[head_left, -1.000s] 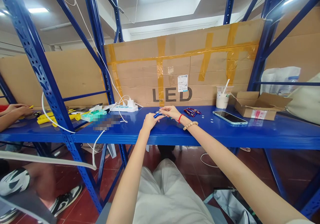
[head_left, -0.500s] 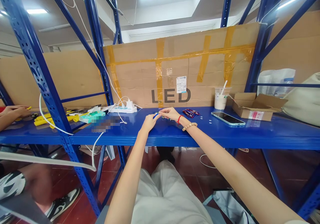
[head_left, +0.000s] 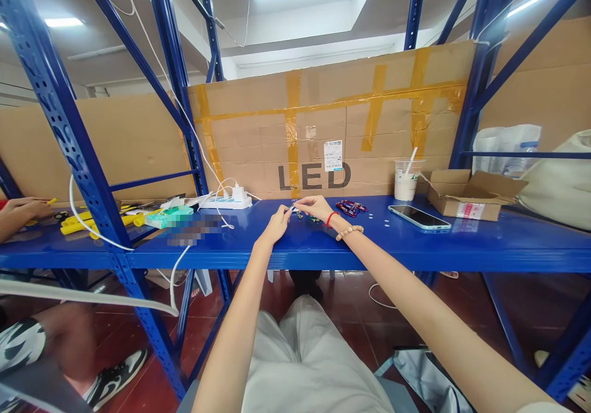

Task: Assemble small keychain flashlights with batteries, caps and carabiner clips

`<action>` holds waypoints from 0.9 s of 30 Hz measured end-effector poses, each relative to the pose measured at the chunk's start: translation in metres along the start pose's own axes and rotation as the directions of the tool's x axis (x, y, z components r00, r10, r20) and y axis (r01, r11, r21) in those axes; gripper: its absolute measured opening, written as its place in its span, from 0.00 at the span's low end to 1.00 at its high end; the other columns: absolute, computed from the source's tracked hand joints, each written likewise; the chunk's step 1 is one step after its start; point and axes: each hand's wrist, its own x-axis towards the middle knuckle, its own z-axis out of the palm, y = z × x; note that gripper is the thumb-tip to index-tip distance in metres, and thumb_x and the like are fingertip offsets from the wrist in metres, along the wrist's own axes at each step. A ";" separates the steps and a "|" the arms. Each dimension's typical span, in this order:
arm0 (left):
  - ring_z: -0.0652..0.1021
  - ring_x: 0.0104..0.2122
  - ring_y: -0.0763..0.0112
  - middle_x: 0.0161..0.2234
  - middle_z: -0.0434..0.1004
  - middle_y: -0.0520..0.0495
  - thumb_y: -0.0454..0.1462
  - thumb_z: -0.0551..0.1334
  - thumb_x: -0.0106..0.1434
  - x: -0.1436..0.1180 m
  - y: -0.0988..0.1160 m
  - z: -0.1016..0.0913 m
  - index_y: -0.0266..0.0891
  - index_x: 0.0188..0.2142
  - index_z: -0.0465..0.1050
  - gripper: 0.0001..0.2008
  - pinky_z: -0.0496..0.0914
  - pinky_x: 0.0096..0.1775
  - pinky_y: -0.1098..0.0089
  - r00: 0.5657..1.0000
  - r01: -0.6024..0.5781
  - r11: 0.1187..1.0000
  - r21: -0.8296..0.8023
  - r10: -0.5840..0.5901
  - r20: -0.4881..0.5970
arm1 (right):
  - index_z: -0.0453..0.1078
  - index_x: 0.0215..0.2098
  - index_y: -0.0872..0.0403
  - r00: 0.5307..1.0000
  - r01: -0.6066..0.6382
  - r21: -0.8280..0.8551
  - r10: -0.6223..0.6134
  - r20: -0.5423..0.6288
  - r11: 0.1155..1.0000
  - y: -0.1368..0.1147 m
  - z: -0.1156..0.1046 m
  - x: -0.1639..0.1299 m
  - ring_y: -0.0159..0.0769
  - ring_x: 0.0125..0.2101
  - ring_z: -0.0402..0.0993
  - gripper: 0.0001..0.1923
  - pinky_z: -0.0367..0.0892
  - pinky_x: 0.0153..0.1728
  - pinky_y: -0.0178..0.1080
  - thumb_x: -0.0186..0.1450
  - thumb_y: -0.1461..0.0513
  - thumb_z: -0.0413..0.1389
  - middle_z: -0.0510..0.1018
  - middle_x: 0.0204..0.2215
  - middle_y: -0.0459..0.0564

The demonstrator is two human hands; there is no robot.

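At the far left a co-worker's hand [head_left: 25, 207] rests on the blue shelf [head_left: 462, 244] beside yellow tubes [head_left: 80, 221], cut off by the frame edge. Past the white power strip [head_left: 226, 202], your left hand [head_left: 276, 224] is pinched shut around a small blue piece [head_left: 290, 210], which sits between your two hands just above the shelf. Your right hand [head_left: 314, 206] meets it from the other side, fingertips closed on the same piece. It is too small to make out what it is. Just right of your wrist lie red-and-blue bits [head_left: 351, 207], also unclear. Further right are a phone [head_left: 419, 216], a plastic cup [head_left: 406, 179] and an open carton [head_left: 471, 192].
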 end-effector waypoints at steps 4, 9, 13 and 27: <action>0.67 0.24 0.75 0.22 0.64 0.57 0.41 0.46 0.65 0.000 -0.003 0.000 0.41 0.29 0.57 0.10 0.60 0.31 0.75 0.999 -0.049 0.999 -0.004 0.049 0.018 | 0.76 0.32 0.60 1.000 0.023 -0.048 -0.022 0.014 0.999 0.000 0.000 -0.003 0.25 0.17 0.60 0.23 0.55 0.17 0.31 0.48 0.50 0.60 0.74 0.20 0.49; 0.67 0.23 0.75 0.20 0.64 0.57 0.41 0.48 0.64 0.003 -0.011 0.002 0.41 0.31 0.60 0.09 0.61 0.31 0.74 0.997 -0.083 0.997 0.009 0.083 0.002 | 0.75 0.26 0.60 0.992 0.098 -0.166 -0.082 0.101 0.981 0.003 0.000 -0.005 0.26 0.16 0.60 0.23 0.58 0.19 0.32 0.54 0.48 0.55 0.71 0.15 0.47; 0.67 0.23 0.75 0.19 0.64 0.57 0.41 0.49 0.64 0.003 -0.015 0.003 0.41 0.31 0.62 0.08 0.61 0.31 0.74 0.997 -0.078 0.997 0.018 0.078 -0.011 | 0.74 0.26 0.59 0.985 0.161 -0.317 -0.132 0.109 0.935 0.005 0.005 -0.005 0.26 0.16 0.62 0.20 0.59 0.22 0.33 0.60 0.51 0.51 0.74 0.20 0.48; 0.72 0.32 0.71 0.32 0.74 0.51 0.41 0.51 0.63 0.007 -0.022 0.001 0.41 0.35 0.66 0.08 0.64 0.37 0.72 0.989 -0.104 0.991 0.085 0.112 -0.097 | 0.75 0.22 0.58 0.984 0.146 -0.363 -0.096 0.152 0.920 0.003 0.008 -0.001 0.30 0.16 0.65 0.25 0.62 0.27 0.34 0.62 0.48 0.48 0.71 0.12 0.47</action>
